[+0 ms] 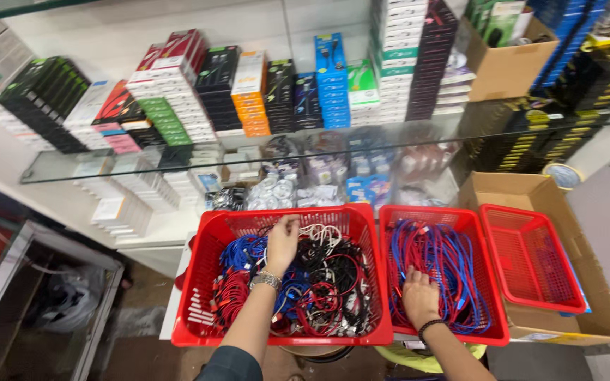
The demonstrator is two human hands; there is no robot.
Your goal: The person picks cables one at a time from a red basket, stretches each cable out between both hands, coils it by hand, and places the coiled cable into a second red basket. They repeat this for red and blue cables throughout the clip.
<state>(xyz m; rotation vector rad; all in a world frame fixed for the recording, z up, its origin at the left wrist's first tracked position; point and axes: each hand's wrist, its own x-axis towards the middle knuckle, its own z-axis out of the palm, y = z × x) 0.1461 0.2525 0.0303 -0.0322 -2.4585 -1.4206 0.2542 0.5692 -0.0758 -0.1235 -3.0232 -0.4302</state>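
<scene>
Sorting of cables looks partway along, judging from the bins: plenty still mixed, some already separated.

Under the left hand (281, 240), the largest red basket (206, 282), heaped with tangled cables (319, 282) in red, blue, black and white; fingers curled down onto a white cable at the far side, seemingly pinching it, though not clear enough to swear to.

Under the right hand (420, 296), a middle red basket (389, 282) holding only red-and-blue cables (446, 261); palm down, fingers spread flat on the coils, gripping nothing.

Right of that hand, a smaller red basket (530, 261), bare inside, perched over an open cardboard box (530, 190).

Beyond both hands, glass shelves (248, 152) stacked with boxed and bagged accessories.
</scene>
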